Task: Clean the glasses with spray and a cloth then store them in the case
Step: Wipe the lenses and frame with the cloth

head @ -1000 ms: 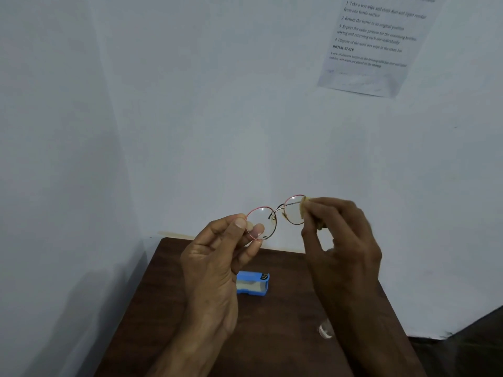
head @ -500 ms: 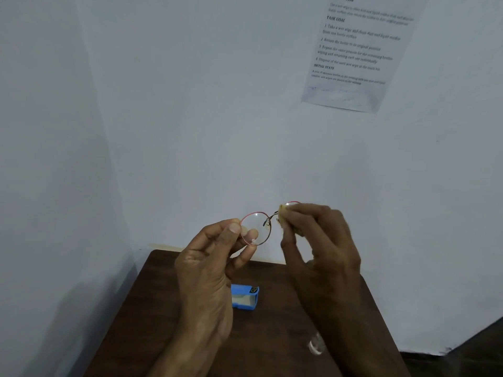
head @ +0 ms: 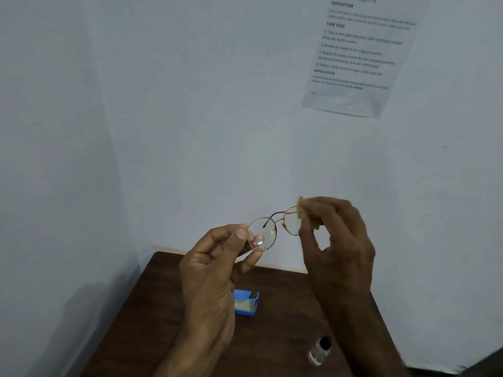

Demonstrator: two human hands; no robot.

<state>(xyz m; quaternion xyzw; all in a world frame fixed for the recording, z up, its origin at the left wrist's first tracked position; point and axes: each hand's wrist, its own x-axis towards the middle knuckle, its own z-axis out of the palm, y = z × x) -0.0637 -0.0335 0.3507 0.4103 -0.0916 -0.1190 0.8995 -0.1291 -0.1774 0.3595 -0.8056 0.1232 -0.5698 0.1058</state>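
A small clear spray bottle (head: 319,352) stands nearest on the dark table (head: 285,322), with a blue case (head: 246,302) farther back, partly hidden by the left hand (head: 215,270). Above them, the glasses (head: 275,229) are pinched at one lens rim by the left hand, while a yellow cloth (head: 300,210) is pressed on the other lens by the closed fingers of the right hand (head: 337,240). The paper (head: 359,55) on the far wall is cut off at the top.

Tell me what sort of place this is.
Probably a staged recording corner, not a lived-in room: a small dark table pushed into bare white walls, and a printed task sheet taped up.
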